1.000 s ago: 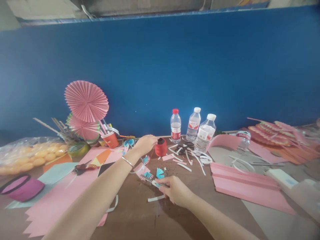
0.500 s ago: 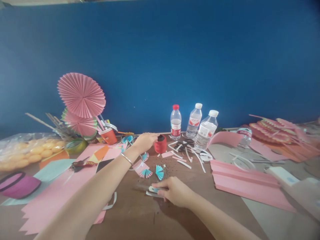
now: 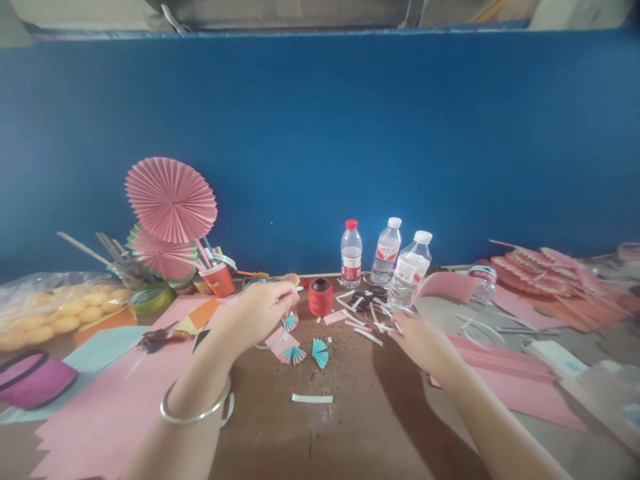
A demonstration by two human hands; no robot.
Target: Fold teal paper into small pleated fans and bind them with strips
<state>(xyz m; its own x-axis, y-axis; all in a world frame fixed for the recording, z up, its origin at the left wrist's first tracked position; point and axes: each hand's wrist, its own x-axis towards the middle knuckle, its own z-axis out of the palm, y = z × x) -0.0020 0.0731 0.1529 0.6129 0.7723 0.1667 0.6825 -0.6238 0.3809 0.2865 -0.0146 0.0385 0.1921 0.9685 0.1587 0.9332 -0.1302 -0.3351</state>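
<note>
My left hand (image 3: 267,303) hovers just left of a red spool (image 3: 321,298) with a black core. Its fingers are pinched together; a small pale tip shows by them, too little to name. On the right, my right hand (image 3: 425,340) reaches to the pile of white strips (image 3: 369,335), fingers curled with a bit of white between them that I cannot identify. Black scissors (image 3: 369,297) lie partly under the strips. A single white strip (image 3: 313,399) rests on the brown table in front. Small blue pleated fans (image 3: 320,353) and a pink-and-blue one (image 3: 293,355) lie between my hands.
Three water bottles (image 3: 351,257) stand at the back against the blue panel (image 3: 300,133). At left are large pink pleated fans (image 3: 173,200), an orange cup (image 3: 219,279), a bag of yellow balls (image 3: 70,313) and a purple roll (image 3: 37,380). Pink paper (image 3: 500,373) lies right.
My right hand has left the white strip at the front and moved right and away; the white-and-blue tool it held is no longer visible. My left hand has drawn back from the red spool.
</note>
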